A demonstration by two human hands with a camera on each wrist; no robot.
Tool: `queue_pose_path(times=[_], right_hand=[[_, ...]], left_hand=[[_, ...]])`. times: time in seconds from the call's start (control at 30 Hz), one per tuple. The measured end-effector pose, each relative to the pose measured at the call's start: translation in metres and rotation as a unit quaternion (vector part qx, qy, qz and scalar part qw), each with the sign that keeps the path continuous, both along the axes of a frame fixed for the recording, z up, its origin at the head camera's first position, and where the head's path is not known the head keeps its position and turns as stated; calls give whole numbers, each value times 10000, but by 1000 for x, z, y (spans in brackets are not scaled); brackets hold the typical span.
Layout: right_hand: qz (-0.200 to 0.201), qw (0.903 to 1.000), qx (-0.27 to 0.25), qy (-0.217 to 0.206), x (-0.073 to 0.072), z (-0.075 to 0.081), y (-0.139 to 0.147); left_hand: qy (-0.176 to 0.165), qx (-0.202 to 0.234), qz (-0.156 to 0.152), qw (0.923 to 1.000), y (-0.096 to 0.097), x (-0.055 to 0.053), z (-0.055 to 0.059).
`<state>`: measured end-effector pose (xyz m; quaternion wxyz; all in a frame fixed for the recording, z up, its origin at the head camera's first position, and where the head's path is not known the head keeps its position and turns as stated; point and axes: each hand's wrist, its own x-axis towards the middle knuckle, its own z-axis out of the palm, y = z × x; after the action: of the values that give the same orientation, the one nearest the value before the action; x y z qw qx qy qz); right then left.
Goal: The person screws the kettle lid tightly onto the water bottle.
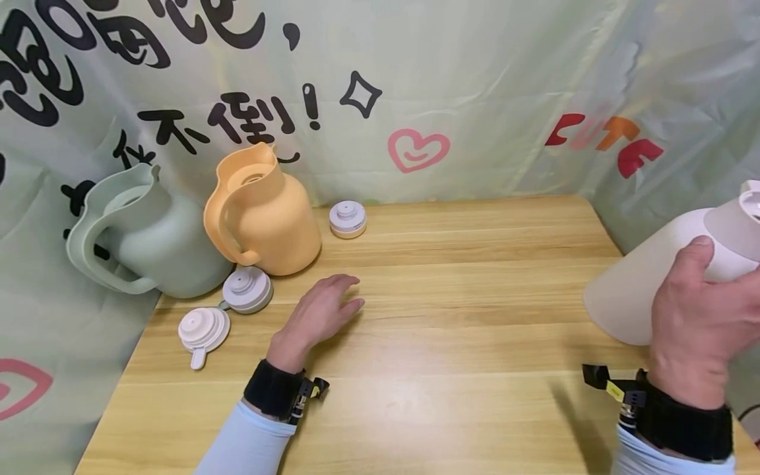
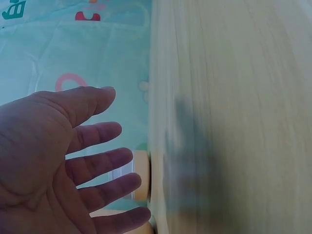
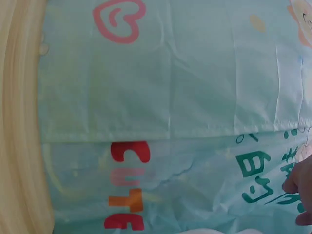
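At the right edge of the head view, my right hand (image 1: 706, 316) grips a white jug (image 1: 635, 284), its thumb on the jug's side near the neck. The jug leans with its base toward the left, and part of it is cut off by the frame. In the right wrist view only a bit of the hand (image 3: 303, 190) shows. My left hand (image 1: 317, 315) is over the table with fingers spread and nothing in them. Left of it lie a grey-lilac lid (image 1: 248, 290) and a white lid with a tab (image 1: 204, 330).
An orange jug (image 1: 279, 224) and a grey-green jug (image 1: 172, 237) stand at the table's back left. Another lid (image 1: 348, 219), lilac over orange, sits by the back edge. A printed curtain (image 1: 475, 86) hangs behind the wooden table (image 1: 451, 316).
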<state>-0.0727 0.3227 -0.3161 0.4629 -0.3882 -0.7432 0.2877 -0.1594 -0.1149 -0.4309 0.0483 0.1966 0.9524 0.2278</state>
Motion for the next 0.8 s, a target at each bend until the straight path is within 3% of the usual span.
queue_pose_path(times=[0.17, 0.27, 0.47, 0.57, 0.7, 0.8], right_hand=[[-22, 9988, -375, -327, -1, -1, 5], [30, 9987, -340, -385, -1, -1, 5], [235, 9993, -294, 85, 3, -2, 6], [310, 9954, -885, 175, 4, 2, 9], [248, 9832, -1805, 114, 3, 4, 14], [181, 9819, -1860, 305, -1, 0, 15]], left_hand=[[-41, -32, -10, 10000, 0, 0, -1], [-23, -34, 7, 10000, -1, -1, -1], [-91, -79, 2, 9999, -1, -1, 0], [-115, -124, 22, 9999, -1, -1, 0], [-185, -152, 30, 9997, -1, -1, 1], [-233, -159, -5, 9996, -1, -2, 1]])
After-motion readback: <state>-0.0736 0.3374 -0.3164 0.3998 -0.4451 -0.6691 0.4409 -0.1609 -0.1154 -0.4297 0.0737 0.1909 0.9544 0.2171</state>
